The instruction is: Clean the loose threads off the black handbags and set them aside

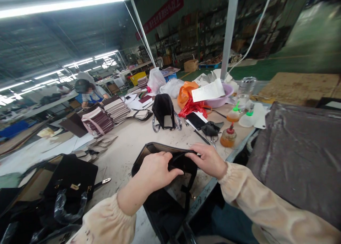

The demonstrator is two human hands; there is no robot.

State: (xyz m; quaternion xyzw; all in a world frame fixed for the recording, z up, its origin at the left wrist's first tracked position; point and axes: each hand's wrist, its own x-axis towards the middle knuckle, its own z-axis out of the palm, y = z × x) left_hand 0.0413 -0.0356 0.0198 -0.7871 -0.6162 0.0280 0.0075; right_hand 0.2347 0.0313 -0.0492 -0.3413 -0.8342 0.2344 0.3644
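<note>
A black leather bag lies at the near edge of the worktable, its mouth held open. My left hand grips the near rim of the opening. My right hand pinches the far right rim, fingers curled over the edge. The bag's lower body hangs toward me over the table edge, partly hidden by my left forearm.
Another black handbag with metal fittings lies at left. A small black bag on a wire stand, scissors, glue bottles, a phone, stacked dark pieces and a pink basin crowd the table. A person works at far left.
</note>
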